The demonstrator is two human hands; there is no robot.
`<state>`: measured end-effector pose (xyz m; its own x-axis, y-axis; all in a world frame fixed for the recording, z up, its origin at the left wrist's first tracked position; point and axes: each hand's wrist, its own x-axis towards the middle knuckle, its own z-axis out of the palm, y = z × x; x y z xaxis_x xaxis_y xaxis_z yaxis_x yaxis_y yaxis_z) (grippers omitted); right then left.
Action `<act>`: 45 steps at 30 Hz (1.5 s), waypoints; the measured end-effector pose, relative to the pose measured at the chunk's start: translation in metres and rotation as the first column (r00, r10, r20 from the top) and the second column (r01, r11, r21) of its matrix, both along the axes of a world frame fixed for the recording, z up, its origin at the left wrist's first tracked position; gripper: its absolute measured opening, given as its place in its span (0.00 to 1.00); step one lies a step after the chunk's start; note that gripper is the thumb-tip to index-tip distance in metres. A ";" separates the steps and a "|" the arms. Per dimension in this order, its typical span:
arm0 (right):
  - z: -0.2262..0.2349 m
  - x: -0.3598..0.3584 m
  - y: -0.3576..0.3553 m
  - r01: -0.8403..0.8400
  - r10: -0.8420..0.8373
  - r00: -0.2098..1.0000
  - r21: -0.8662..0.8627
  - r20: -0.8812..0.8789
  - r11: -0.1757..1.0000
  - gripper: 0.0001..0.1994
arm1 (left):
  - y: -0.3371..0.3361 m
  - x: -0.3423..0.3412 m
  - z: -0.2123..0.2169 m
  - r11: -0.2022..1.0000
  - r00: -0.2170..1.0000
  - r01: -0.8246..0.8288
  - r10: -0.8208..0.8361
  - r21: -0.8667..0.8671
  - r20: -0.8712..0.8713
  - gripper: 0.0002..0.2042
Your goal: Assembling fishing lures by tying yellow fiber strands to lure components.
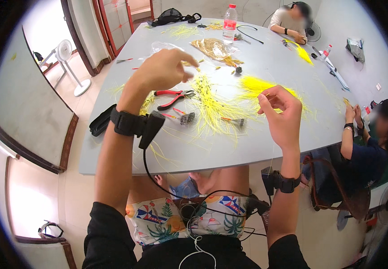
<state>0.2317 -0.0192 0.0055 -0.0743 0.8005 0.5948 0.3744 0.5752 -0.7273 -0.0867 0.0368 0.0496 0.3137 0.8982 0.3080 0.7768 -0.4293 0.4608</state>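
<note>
My left hand (165,69) is raised over the left part of the grey table (180,157), its fingers apart and nothing visible in them. It is nearest a clear plastic bag of small tan pieces (212,48). On the right, my right hand (283,114) is pinched, thumb against fingertips, beside a bundle of bright yellow strands (259,85); whatever it holds is too fine to make out. Between the hands lies a looser pile of pale yellow strands (214,105). Red-handled pliers (171,96) rest left of that pile, and dark-bristled small brushes (187,118) lie near it.
A black case (102,120) lies at the table's left edge. Farther back stand a water bottle (230,24) and a black mesh bag (171,17). One person (288,22) sits at the far right, another (368,139) at the right side. Cables (220,193) hang over my lap.
</note>
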 end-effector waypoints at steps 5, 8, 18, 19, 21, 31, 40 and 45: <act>-0.010 -0.010 0.004 -0.036 0.036 0.999 -0.022 0.004 0.999 0.04 | 0.006 -0.034 -0.035 0.993 0.957 -0.014 -0.020 -0.115 -0.291 0.26; -0.015 -0.010 0.007 -0.035 0.035 0.998 -0.004 0.053 0.999 0.04 | 0.004 -0.036 -0.046 0.987 0.952 -0.039 -0.010 -0.154 -0.304 0.25; -0.016 -0.009 0.008 -0.199 0.166 0.964 -0.146 -0.210 0.969 0.05 | 0.011 -0.038 -0.060 0.996 0.978 -0.050 0.035 -0.071 -0.208 0.15; -0.015 -0.009 0.006 -0.197 0.164 0.964 -0.145 -0.208 0.970 0.05 | 0.009 -0.038 -0.058 0.991 0.981 -0.076 0.055 -0.110 -0.187 0.14; -0.012 -0.008 0.004 -0.240 0.195 0.941 -0.140 -0.277 0.961 0.05 | 0.004 -0.037 -0.055 0.997 0.979 -0.054 0.043 -0.052 -0.197 0.15; -0.006 -0.005 0.002 -0.321 0.266 0.901 -0.116 -0.343 0.940 0.06 | -0.004 -0.033 -0.050 0.997 0.940 -0.064 0.044 -0.047 -0.339 0.16; -0.003 -0.012 -0.004 -0.282 0.228 0.890 -0.085 -0.395 0.956 0.05 | 0.004 -0.019 -0.045 0.994 0.978 0.089 -0.100 0.070 0.184 0.14; 0.009 -0.008 -0.011 -0.163 0.162 0.987 0.029 0.007 0.986 0.06 | -0.013 -0.001 -0.025 0.820 0.789 0.501 -0.302 -0.276 0.535 0.18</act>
